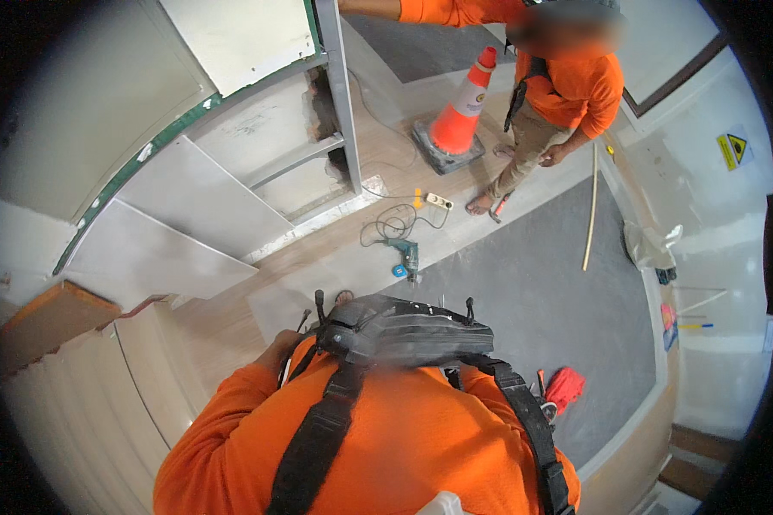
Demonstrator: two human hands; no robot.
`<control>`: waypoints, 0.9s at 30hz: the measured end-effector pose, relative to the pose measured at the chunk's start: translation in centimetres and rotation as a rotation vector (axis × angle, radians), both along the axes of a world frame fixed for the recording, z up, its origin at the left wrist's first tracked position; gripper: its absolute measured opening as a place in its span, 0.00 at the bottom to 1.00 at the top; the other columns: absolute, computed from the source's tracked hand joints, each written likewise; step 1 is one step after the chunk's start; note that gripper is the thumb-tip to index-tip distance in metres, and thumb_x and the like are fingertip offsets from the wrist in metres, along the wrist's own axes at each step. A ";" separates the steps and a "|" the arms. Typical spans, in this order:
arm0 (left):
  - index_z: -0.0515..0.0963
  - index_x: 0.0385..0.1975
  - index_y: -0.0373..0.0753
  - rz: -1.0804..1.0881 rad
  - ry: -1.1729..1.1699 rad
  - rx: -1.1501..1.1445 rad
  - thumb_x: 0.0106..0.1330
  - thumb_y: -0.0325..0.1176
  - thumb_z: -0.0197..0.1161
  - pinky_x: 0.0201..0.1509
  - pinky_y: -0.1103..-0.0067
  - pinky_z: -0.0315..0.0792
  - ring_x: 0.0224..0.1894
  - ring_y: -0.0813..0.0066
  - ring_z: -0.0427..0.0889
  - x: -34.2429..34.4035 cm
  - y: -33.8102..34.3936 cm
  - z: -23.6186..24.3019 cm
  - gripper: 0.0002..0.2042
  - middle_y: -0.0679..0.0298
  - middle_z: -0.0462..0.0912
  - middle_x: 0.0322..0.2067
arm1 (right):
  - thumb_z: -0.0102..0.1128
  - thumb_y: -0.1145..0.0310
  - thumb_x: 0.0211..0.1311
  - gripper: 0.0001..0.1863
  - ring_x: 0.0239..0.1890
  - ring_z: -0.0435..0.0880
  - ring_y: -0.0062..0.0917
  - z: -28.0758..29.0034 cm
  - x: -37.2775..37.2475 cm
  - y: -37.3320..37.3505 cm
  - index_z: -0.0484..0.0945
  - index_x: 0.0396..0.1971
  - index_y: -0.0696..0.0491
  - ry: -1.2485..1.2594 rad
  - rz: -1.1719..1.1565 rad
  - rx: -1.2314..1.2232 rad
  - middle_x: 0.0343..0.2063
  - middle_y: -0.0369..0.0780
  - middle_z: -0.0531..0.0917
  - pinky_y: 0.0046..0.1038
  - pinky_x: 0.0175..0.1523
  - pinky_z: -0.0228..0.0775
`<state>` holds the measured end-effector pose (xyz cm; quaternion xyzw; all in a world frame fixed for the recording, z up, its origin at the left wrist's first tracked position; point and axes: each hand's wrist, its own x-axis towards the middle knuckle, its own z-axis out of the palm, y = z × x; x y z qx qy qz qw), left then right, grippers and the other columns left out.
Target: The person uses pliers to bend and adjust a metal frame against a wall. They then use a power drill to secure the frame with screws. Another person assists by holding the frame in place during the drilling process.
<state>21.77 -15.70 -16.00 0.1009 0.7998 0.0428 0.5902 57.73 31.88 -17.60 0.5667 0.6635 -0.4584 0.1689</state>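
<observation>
The left hand sits left of a black, boxy fabric pouch; right hand hidden. Finger states cannot be determined. A teal, pistol-shaped drill lies farther.

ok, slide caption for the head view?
Left hand near a black bag; drill, power strip and traffic cone on the floor; co-worker beyond.

Left hand beside black bag; drill, cone
</observation>
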 end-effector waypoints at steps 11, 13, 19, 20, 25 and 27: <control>0.83 0.32 0.30 -0.264 0.172 0.327 0.59 0.48 0.52 0.43 0.63 0.78 0.34 0.52 0.86 -10.6 7.0 -3.3 0.23 0.44 0.85 0.31 | 0.52 0.53 0.68 0.19 0.42 0.83 0.51 7.5 8.1 -7.3 0.80 0.46 0.53 -0.297 -0.067 -0.021 0.37 0.53 0.84 0.47 0.45 0.74; 0.84 0.33 0.31 -0.191 0.185 0.307 0.58 0.49 0.53 0.47 0.62 0.76 0.40 0.49 0.85 -11.4 7.2 -5.1 0.24 0.42 0.85 0.35 | 0.52 0.53 0.68 0.19 0.42 0.83 0.51 8.4 7.9 -7.5 0.80 0.46 0.53 -0.319 -0.061 -0.027 0.37 0.53 0.84 0.47 0.45 0.74; 0.83 0.31 0.27 -0.125 0.042 0.196 0.62 0.56 0.54 0.44 0.63 0.76 0.37 0.46 0.85 -13.1 11.4 0.0 0.30 0.41 0.85 0.31 | 0.52 0.54 0.68 0.19 0.43 0.83 0.51 5.8 3.5 -8.2 0.79 0.47 0.53 -0.259 -0.018 0.032 0.39 0.54 0.84 0.47 0.46 0.74; 0.83 0.30 0.27 -0.032 -0.014 0.187 0.63 0.57 0.55 0.43 0.63 0.76 0.36 0.47 0.85 -13.1 11.6 0.2 0.30 0.42 0.85 0.31 | 0.52 0.54 0.68 0.19 0.43 0.83 0.51 4.7 1.7 -8.1 0.79 0.47 0.53 -0.226 -0.007 0.057 0.39 0.54 0.84 0.47 0.46 0.74; 0.84 0.31 0.29 0.088 -0.073 0.058 0.65 0.58 0.57 0.38 0.64 0.77 0.32 0.50 0.86 -10.1 10.8 -2.0 0.30 0.45 0.84 0.28 | 0.53 0.55 0.68 0.19 0.44 0.83 0.52 -0.4 -7.8 -7.2 0.79 0.48 0.53 -0.087 0.066 0.127 0.40 0.54 0.84 0.47 0.47 0.74; 0.83 0.36 0.29 0.008 -0.038 0.002 0.64 0.59 0.57 0.41 0.63 0.77 0.36 0.50 0.86 -9.5 11.0 -1.5 0.30 0.45 0.85 0.31 | 0.53 0.55 0.68 0.19 0.45 0.83 0.52 -2.3 -9.6 -7.1 0.79 0.49 0.53 -0.063 0.090 0.133 0.40 0.54 0.84 0.47 0.47 0.74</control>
